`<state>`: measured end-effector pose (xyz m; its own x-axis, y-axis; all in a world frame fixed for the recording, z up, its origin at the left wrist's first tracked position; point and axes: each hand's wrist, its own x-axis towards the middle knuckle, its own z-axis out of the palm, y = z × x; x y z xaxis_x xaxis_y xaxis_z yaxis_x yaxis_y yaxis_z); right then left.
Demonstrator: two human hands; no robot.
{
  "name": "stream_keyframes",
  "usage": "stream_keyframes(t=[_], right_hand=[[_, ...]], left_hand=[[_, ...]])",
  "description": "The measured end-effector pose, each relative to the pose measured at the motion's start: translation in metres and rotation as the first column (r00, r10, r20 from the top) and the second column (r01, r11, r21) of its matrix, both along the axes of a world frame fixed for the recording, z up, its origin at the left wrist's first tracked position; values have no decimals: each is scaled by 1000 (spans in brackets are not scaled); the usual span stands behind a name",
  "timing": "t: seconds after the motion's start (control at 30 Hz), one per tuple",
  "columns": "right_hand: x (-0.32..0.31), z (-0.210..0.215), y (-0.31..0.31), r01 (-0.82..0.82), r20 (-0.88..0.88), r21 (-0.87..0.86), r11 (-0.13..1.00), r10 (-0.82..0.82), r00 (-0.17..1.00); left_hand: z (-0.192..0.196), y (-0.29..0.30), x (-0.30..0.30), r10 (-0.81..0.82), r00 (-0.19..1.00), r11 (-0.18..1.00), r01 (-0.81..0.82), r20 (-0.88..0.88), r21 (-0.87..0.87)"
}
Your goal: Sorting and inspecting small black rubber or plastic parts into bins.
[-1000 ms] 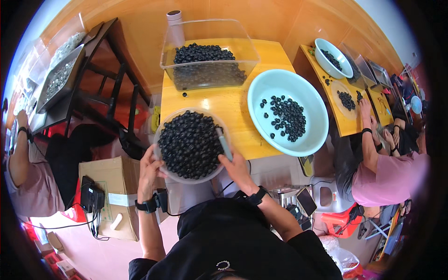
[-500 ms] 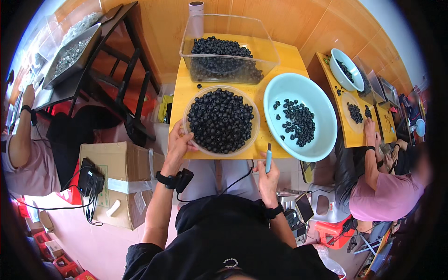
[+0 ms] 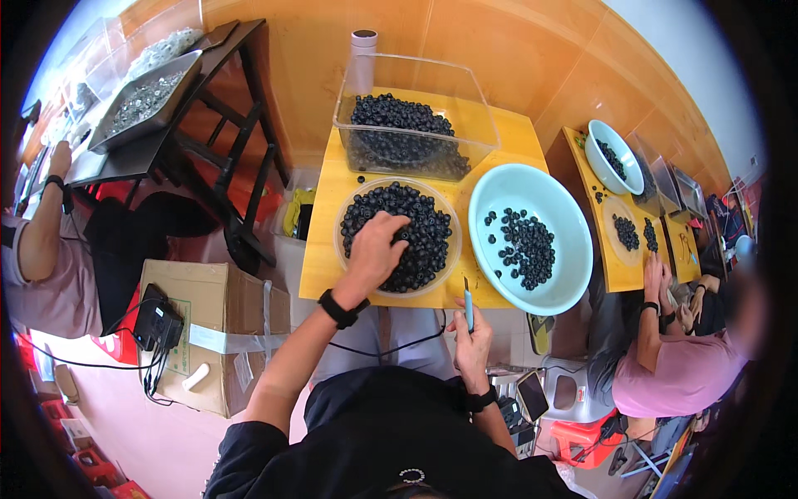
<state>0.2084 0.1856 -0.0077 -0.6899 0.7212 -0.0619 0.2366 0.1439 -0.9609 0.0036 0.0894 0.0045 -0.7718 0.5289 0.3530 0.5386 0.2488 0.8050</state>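
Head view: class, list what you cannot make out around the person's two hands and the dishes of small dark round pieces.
- Left hand: its fingertips are buried in the dark pieces of the clear round dish; a grasp cannot be told.
- Slim blue tool in the right hand: tip too small to identify.
- Dark round pieces in the pale blue round bowl: too small to tell their kind.
- Clear rectangular tub: bottom hidden by its contents.

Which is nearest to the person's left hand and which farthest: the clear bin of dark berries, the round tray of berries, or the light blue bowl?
From the left hand:
1. Round tray, right under the hand, fingers in its berries.
2. Light blue bowl, to the right.
3. Clear bin, behind the tray at the table's back; close to the bowl in rank, seemingly slightly farther.
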Motion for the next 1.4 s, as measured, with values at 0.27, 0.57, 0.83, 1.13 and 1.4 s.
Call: stream_keyframes(t=[0.27, 0.57, 0.83, 1.13, 1.4], right_hand=[[13, -23, 9, -18, 13, 38, 999, 18, 1000], [-4, 20, 3, -61, -43, -46, 997, 59, 997], [-33, 49, -5, -291, -89, 414, 863, 356, 930], [-28, 40, 6, -184, -146, 465, 866, 279, 949], [-22, 56, 3, -340, -14, 509, 791, 403, 915]], left_hand=[[-8, 11, 7, 14, 977, 996, -31, -215, -78], [14, -41, 14, -411, 593, 830, -72, 692, 554], [2, -53, 44, -537, 396, 785, -88, 745, 613], [1, -48, 50, -721, 129, 657, -187, 681, 731], [-2, -42, 56, -743, 52, 648, -197, 668, 736]])
